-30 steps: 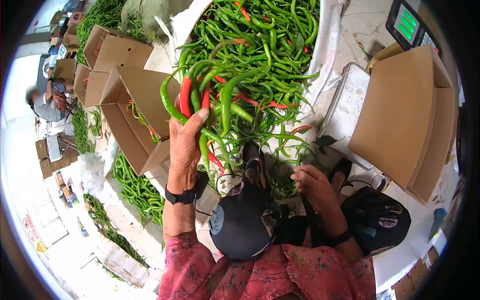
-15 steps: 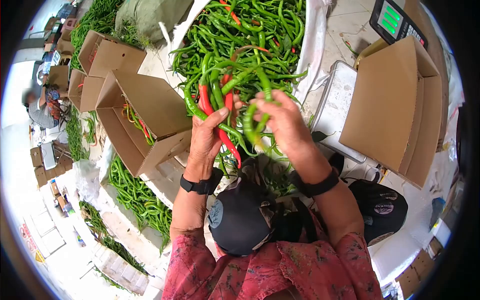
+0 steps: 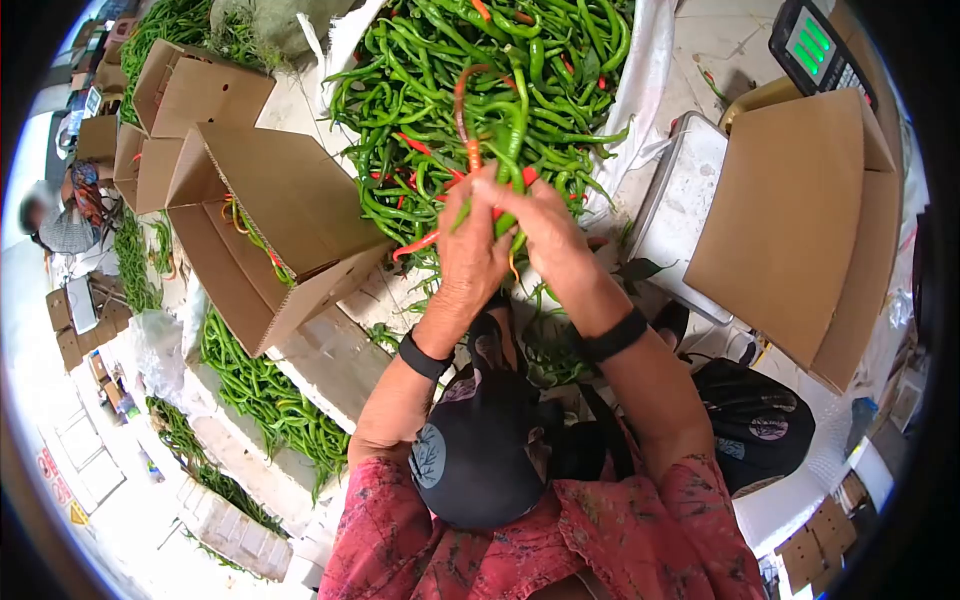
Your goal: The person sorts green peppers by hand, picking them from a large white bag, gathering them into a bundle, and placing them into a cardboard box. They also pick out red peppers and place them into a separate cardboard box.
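Both hands meet over the near edge of a large heap of long green chili peppers [image 3: 570, 60] with some red ones among them. My left hand [image 3: 470, 250] is closed round several peppers, mostly hidden by the fingers. My right hand [image 3: 545, 230] touches it from the right, its fingers closed on the same bunch. Green peppers [image 3: 515, 125] and a curved reddish-brown pepper [image 3: 459, 105] stick up from between the hands. A red pepper [image 3: 417, 243] points out to the left beside my left hand.
An open cardboard box [image 3: 290, 200] with a few peppers stands at the left, smaller boxes [image 3: 210, 95] behind it. Another box [image 3: 780, 220] rests on a scale [image 3: 690, 190] with a lit display [image 3: 811, 48] at the right. A person [image 3: 70, 215] is at the far left.
My hands have come together. The peppers that were spread upright in my left hand, red ones among them, are now mostly covered, and my right hand has moved left onto the bunch.
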Tool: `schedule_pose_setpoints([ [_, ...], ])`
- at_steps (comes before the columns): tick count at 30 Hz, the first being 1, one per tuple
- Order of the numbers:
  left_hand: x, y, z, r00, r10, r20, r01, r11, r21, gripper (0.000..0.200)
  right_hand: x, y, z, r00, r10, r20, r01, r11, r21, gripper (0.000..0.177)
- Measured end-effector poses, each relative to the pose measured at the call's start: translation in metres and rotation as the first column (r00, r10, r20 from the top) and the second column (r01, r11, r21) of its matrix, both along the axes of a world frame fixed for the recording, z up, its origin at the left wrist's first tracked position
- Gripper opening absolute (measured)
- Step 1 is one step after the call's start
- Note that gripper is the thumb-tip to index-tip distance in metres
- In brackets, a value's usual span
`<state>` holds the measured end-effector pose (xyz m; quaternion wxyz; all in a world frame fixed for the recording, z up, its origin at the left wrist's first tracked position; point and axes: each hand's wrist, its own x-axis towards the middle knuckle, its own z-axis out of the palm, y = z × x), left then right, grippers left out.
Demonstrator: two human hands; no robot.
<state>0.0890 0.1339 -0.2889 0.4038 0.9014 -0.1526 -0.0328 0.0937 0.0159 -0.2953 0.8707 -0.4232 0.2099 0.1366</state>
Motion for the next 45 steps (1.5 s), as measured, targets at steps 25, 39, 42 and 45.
schedule_pose_setpoints([
  [25, 0.015, 0.032, -0.118, 0.975, 0.012, 0.223, -0.069, 0.965, 0.252, 0.042, -0.007, -0.053, -0.081, 0.966, -0.032, -0.255, 0.117, 0.938, 0.326, 0.044],
  [39, 0.05, 0.008, -0.099, 0.822, 0.381, -0.423, -0.55, 0.721, -0.421, 0.015, -0.02, -0.072, -0.069, 0.984, 0.107, -0.144, -0.046, 0.926, 0.375, 0.056],
  [42, 0.03, 0.009, -0.053, 0.752, 0.375, -0.542, -0.649, 0.568, -0.506, 0.013, -0.024, -0.078, -0.064, 0.987, 0.101, -0.127, -0.038, 0.906, 0.422, 0.055],
  [45, 0.023, 0.009, -0.022, 0.767, 0.22, -0.602, -0.627, 0.453, -0.634, 0.014, -0.027, -0.077, -0.058, 0.986, 0.101, -0.133, -0.02, 0.862, 0.506, 0.052],
])
